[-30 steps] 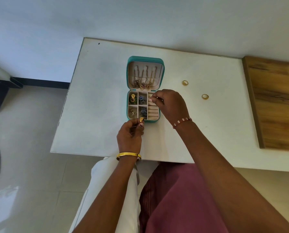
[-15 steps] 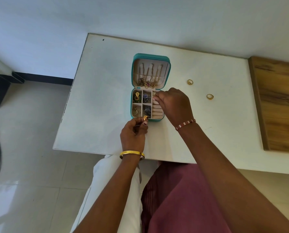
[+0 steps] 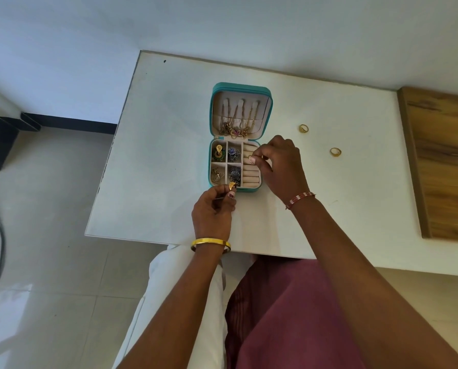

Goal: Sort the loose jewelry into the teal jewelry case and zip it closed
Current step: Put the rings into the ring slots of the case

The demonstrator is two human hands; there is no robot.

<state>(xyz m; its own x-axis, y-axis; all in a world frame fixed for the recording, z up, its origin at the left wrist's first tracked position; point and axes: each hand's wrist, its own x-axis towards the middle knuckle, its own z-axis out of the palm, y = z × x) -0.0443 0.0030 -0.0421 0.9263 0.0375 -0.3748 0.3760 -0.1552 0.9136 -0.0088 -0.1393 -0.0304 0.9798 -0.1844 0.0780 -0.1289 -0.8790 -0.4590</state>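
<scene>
Shiny gold rings (image 3: 304,128); matt white table (image 3: 169,129) (wood-grain board (image 3: 446,161)).

I see a white rectangular table (image 3: 169,145) set against the pale wall, with an open teal zip-around jewelry case (image 3: 214,121) lying near its middle. To the right of the case two loose gold rings (image 3: 304,128) (image 3: 335,152) rest apart on the bare top. A brown wood-grain board (image 3: 446,166) lies at the table's right end.

White table (image 3: 169,155) w/ wood board (image 3: 446,161) at right, pale wall (image 3: 222,22), tiled floor (image 3: 49,235), black skirting (image 3: 70,123)
</scene>
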